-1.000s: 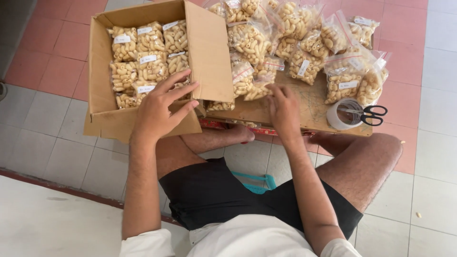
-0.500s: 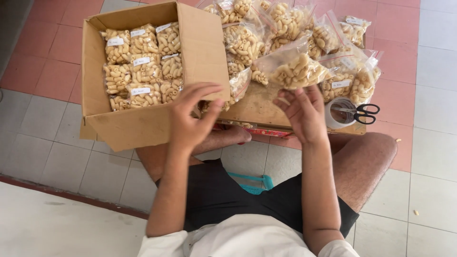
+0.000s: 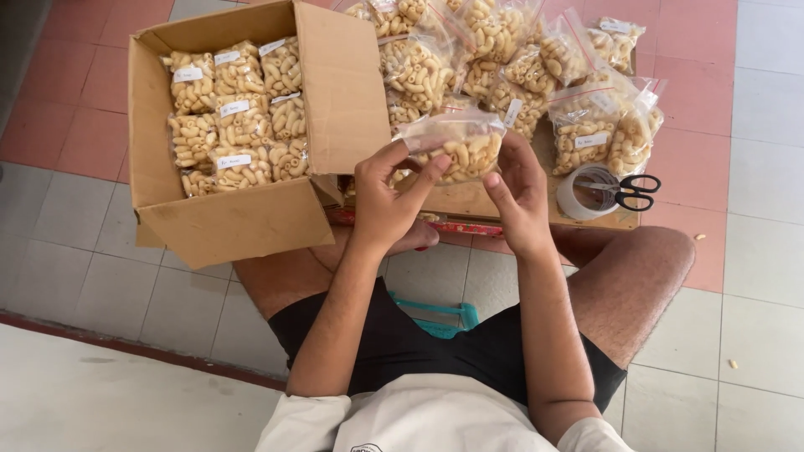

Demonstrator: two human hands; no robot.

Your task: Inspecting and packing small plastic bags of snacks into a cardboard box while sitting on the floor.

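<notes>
1. In the upper left of the frame the cardboard box (image 3: 239,134) rests partly on the person's knee, filled with labelled packets of pale snack pieces (image 3: 234,113) in rows. Its seat looks uneven; a shift of the leg could tip it and spill the rows onto the tiled floor (image 3: 100,276).

2. At centre the left hand (image 3: 385,197) has its grip closed on the left end of a clear packet (image 3: 456,149), thumb and fingers pinching the plastic. A pinch that presses hard could crush the brittle pieces inside.

3. The packet itself is held in the air between both hands, just above the near edge of the low wooden table (image 3: 469,201). Held only by its ends, it could sag or slide out, and a poorly shut seal might let pieces fall.

4. The right hand (image 3: 519,188) has its grip closed on the packet's right end.

5. Behind, in the upper middle, loose packets (image 3: 502,59) are heaped high; a brush from the wrist could set them sliding off the table.

6. At right, scissors (image 3: 628,191) lie across a tape roll (image 3: 586,191) near the table's edge, and a nudge could knock them off.
</notes>
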